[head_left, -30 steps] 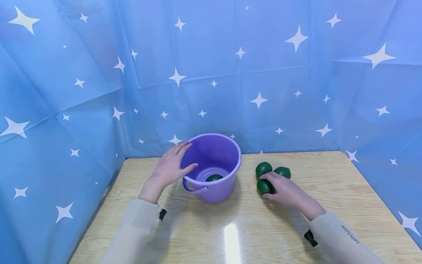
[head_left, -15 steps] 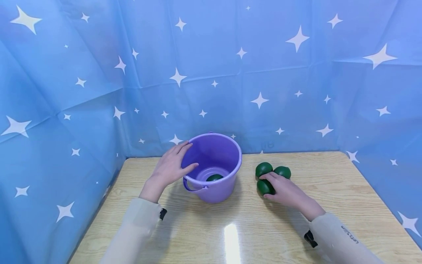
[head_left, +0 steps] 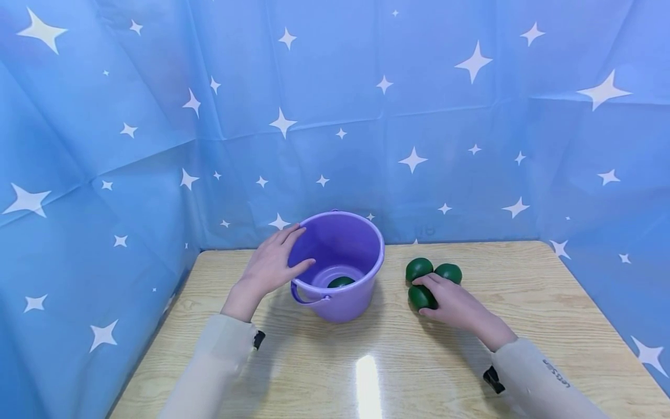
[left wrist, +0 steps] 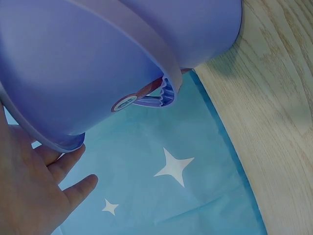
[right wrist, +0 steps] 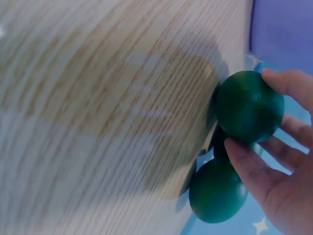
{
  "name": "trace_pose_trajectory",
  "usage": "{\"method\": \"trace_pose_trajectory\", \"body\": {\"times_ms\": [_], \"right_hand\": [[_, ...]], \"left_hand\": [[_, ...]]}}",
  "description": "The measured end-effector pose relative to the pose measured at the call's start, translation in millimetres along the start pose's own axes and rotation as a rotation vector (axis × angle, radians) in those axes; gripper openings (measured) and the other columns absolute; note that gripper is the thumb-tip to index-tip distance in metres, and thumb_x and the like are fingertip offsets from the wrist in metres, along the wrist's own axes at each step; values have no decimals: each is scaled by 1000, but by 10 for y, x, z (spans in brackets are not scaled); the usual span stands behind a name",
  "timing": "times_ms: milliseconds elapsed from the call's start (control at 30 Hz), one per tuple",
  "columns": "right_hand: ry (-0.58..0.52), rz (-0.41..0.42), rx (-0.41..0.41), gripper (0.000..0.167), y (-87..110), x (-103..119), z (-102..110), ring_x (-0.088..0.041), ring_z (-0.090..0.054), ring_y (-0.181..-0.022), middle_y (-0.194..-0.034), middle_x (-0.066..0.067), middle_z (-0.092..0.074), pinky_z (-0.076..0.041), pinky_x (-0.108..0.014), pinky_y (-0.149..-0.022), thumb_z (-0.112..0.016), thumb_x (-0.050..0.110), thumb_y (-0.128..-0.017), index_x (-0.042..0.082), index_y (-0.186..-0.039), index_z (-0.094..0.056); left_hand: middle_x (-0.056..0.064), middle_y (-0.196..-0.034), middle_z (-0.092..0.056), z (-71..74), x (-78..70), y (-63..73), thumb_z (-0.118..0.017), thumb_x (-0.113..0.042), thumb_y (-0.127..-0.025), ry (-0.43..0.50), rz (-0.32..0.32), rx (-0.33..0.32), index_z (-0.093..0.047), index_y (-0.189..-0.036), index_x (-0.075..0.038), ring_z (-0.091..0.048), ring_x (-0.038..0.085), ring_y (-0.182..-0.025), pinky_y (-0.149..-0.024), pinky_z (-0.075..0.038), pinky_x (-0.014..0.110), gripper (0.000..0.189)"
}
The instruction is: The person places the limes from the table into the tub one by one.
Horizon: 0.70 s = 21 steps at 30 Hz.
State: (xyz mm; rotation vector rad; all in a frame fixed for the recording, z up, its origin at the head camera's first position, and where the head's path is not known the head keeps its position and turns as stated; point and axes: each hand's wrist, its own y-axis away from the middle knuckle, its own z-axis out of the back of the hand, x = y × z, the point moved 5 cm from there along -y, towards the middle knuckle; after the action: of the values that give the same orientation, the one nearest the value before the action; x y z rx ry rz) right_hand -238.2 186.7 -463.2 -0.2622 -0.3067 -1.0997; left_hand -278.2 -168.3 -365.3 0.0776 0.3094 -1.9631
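Currently, right grip [head_left: 452, 301]: thumb and fingers round one green ball [head_left: 421, 298], beside two neighbouring balls [head_left: 418, 268] on the table [head_left: 419, 361]. Left grip [head_left: 272, 262]: loosely extended at purple bucket [head_left: 342, 305] rim; bucketed ball [head_left: 341, 282] inside. Step, seemingly: securing hold; next calls for lifting clear.

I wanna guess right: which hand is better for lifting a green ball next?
Probably the right hand: it already holds a green ball, while the left hand touches the purple bucket.
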Motion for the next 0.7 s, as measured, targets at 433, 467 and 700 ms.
{"method": "trace_pose_trajectory", "body": {"times_ms": [433, 467, 700], "right_hand": [[-7, -12, 4, 57, 13, 17, 54, -42, -61, -118, -135, -26, -57, -55, -58, -91, -79, 24, -85, 5, -134, -58], [-3, -9, 4, 57, 13, 19, 59, -42, -61, -118, -135, -26, -57, -55, -58, -91, -79, 24, -85, 5, -134, -58], [-2, -4, 7, 57, 18, 37, 99, -43, -61, -118, -136, -27, -57, -56, -59, -90, -78, 25, -85, 5, -135, -57]], "left_hand": [[7, -162, -33, -1, -3, -12, -54, -63, -93, -2, -8, -6, -34, -156, -17, -33, 34, -149, -122, -30, 54, 81], [6, -163, -33, -2, -3, -13, -54, -63, -93, -3, -8, -6, -34, -156, -17, -33, 34, -149, -122, -30, 54, 81], [6, -163, -33, 0, -3, -14, -51, -65, -93, -10, -10, -5, -34, -156, -17, -33, 34, -149, -122, -30, 54, 81]]}}
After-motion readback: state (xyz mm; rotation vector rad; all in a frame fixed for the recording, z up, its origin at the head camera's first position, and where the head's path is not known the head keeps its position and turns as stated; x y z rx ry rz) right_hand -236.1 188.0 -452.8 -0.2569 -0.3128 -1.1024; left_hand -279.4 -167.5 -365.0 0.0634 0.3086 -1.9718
